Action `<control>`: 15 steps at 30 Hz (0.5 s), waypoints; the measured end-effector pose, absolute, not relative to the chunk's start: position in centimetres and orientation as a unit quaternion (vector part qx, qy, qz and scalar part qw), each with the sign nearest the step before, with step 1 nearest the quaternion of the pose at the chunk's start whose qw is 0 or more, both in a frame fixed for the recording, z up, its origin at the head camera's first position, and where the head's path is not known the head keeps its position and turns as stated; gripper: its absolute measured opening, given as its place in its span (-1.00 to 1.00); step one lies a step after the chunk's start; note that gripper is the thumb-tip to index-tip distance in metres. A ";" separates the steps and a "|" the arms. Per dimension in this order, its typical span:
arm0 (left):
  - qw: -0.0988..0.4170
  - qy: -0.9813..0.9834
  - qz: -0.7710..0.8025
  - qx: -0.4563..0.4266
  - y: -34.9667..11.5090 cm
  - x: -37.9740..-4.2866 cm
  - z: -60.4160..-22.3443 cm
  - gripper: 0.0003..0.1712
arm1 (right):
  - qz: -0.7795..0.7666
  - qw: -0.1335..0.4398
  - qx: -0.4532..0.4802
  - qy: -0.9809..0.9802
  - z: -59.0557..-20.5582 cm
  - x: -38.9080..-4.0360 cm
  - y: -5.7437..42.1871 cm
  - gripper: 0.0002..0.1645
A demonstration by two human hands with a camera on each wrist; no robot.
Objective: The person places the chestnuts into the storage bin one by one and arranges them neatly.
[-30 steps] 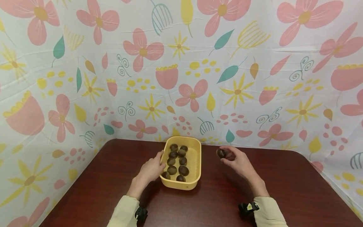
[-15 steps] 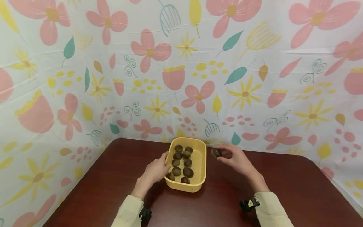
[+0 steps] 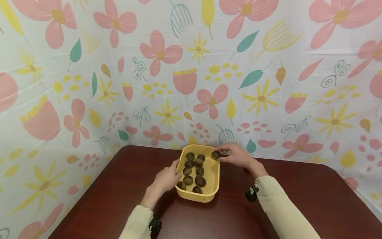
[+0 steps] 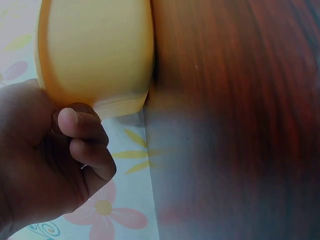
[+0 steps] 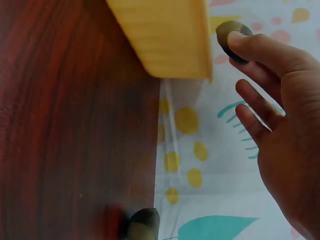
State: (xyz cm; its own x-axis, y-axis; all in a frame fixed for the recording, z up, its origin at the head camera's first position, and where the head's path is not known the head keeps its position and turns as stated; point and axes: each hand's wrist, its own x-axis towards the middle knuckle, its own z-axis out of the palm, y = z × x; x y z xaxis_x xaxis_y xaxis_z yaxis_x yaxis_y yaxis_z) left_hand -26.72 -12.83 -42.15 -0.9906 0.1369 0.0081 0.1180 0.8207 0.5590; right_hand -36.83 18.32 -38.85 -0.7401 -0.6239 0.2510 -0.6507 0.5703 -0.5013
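Note:
A yellow plastic tray (image 3: pixel 211 171) stands on the table with several dark brown chestnuts (image 3: pixel 200 181) in two rough rows along its left and middle part. My left hand (image 3: pixel 164 179) grips the tray's left rim; the left wrist view has its fingers curled at the tray's edge (image 4: pixel 100 50). Between thumb and fingertips, my right hand (image 3: pixel 238 156) pinches one chestnut (image 5: pixel 227 37) with a paler tan patch. In the head view this chestnut overlaps the tray's far right corner; the right wrist view puts it just above the rim, the other fingers loosely bent.
Another chestnut (image 5: pixel 144 223) lies on the table near its far edge, mostly hidden in the head view by the right wrist. The dark red-brown wooden table (image 3: pixel 191 219) ends at a flower-printed cloth wall (image 3: pixel 167 83).
My right hand has moved left with its chestnut, from beside the tray to over its far right corner. The left hand keeps its grip on the rim. The head view has shifted slightly.

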 end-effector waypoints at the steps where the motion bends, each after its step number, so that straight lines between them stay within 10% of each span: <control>1: 0.015 0.955 0.291 0.065 -12.8 -26.7 -42.1 -0.29 | 0.284 0.018 0.367 -0.886 -38.9 -37.2 18.2 -0.53; 15: 0.020 0.953 0.294 0.066 -12.9 -26.7 -42.1 -0.29 | 0.209 -0.072 0.349 -0.911 -39.1 -40.4 15.1 -0.55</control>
